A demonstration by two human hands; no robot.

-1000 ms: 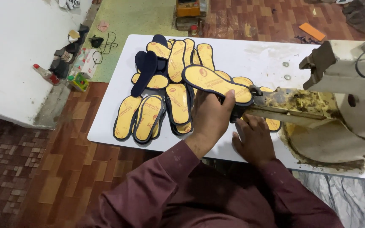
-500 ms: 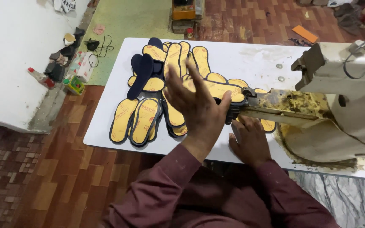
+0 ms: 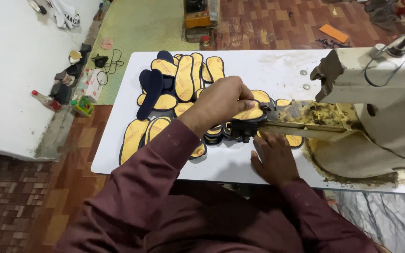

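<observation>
My left hand (image 3: 221, 100) grips a yellow insole with a dark rim (image 3: 250, 114) and presses it against the tip of the sewing machine's grimy yellow arm (image 3: 305, 119). Under that arm, my right hand (image 3: 275, 159) lies flat on the white table (image 3: 277, 65) and holds nothing. Behind and left of my left hand is a pile of several similar yellow insoles (image 3: 183, 79), some lying dark side up (image 3: 151, 91). Both sleeves are maroon.
The cream sewing machine body (image 3: 385, 103) fills the table's right side, with oily residue around its base (image 3: 352, 175). Two small washers (image 3: 304, 79) lie on the table. Left of the table, bottles and clutter (image 3: 71, 89) line a white wall's edge. An orange device (image 3: 197, 13) stands on the floor beyond.
My left hand opened with fingers spread over the pile, then closed on an insole at the machine arm's tip. My right hand stayed on the table under the arm.
</observation>
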